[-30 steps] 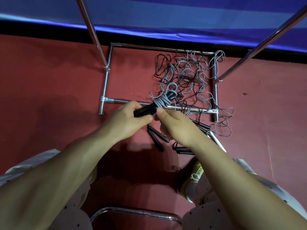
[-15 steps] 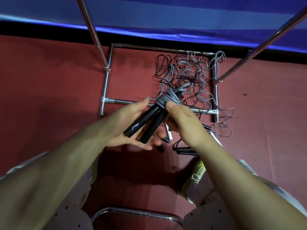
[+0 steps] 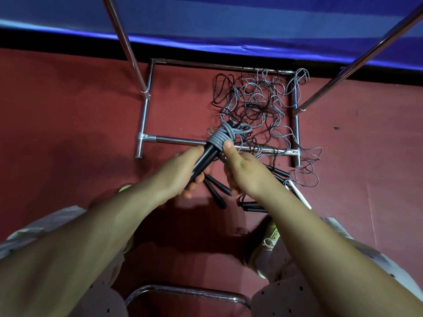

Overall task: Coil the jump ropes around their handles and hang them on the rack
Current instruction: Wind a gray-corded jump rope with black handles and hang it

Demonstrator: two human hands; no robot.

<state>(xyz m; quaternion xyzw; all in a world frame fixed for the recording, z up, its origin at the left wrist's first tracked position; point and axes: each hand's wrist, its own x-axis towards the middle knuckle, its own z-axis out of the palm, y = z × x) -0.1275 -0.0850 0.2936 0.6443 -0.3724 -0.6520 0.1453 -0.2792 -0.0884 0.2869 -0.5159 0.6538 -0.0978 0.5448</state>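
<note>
Left hand (image 3: 183, 172) grips black handles (image 3: 203, 160) above rack base (image 3: 146, 124); right hand (image 3: 246, 173) thumb presses grey coil (image 3: 218, 139). Tangled ropes (image 3: 258, 104) inside rack base; loose handles (image 3: 216, 187) nearer person.

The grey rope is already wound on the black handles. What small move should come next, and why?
Probably tuck the loose end loop under the grey coil and pull it snug. The left hand grips the handles, the right thumb presses the coil, yet the loop sticks out free above it, so the winding could slip before hanging on the rack.
</note>
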